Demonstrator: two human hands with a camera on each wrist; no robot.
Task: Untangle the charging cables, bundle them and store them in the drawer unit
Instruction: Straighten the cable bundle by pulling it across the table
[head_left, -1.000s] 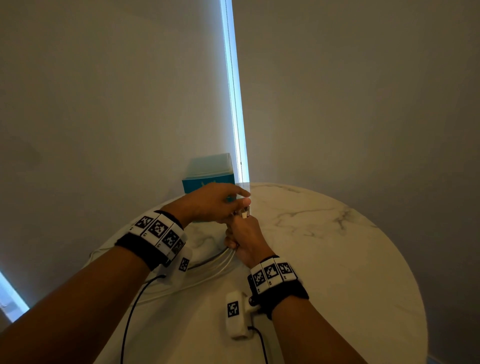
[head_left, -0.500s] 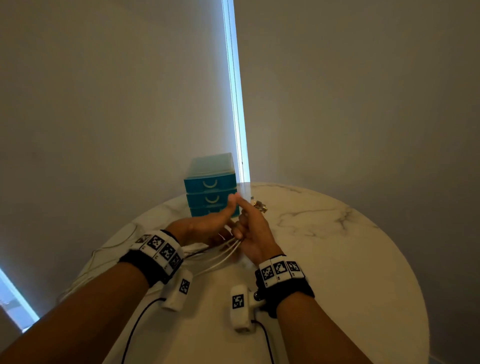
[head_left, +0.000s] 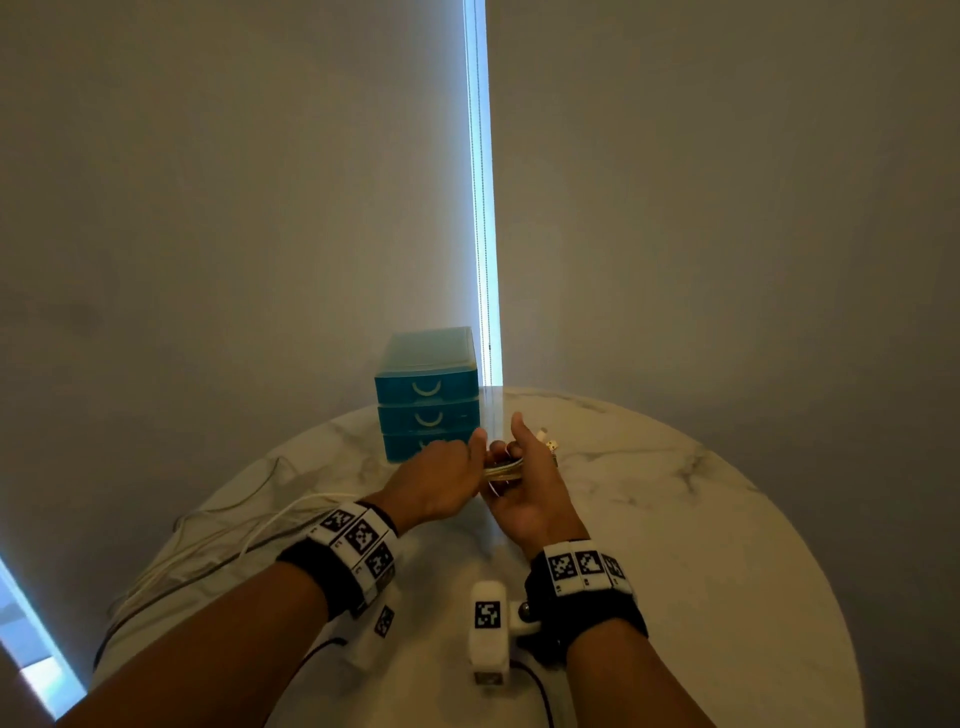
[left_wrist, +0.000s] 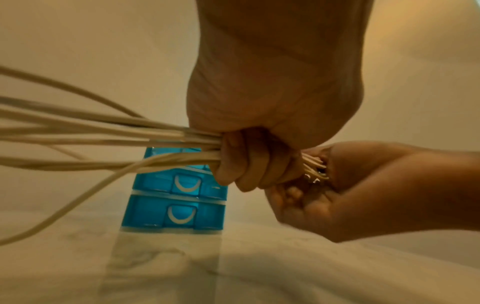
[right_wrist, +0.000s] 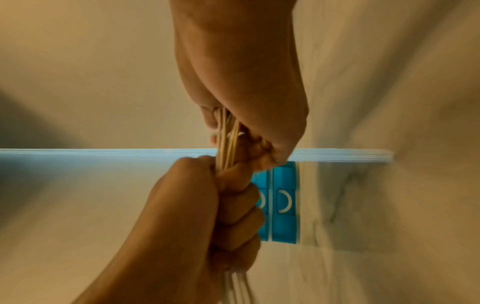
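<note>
- Since half a second before, both hands had drawn closer together and closed around the bunch of thin white charging cables (left_wrist: 109, 135), where earlier the fingers were still loosely pinching at them; a full second before, the hands had reached up in front of the drawers.
- The left hand (head_left: 441, 480) was clenched round the cables, its fingers (left_wrist: 249, 168) curled tight, with the strands fanning out behind it toward the left edge of the table.
- The right hand (head_left: 524, 486) gripped the same bunch just beside the left, thumb raised, and the cable ends with their small white plugs (head_left: 546, 439) poked out past its far side.
- In the right wrist view the two hands met fist to fist, the strands (right_wrist: 227, 142) running taut between them.
- The cables were held above the round white marble-patterned table (head_left: 701, 519), with their slack trailing over its left side (head_left: 218, 540).
- The small translucent blue three-drawer plastic unit (head_left: 427, 395) stood at the table's far edge against the wall, just beyond the hands, all drawers shut.
- A bright vertical strip of light (head_left: 480, 182) ran down the wall behind the unit.
</note>
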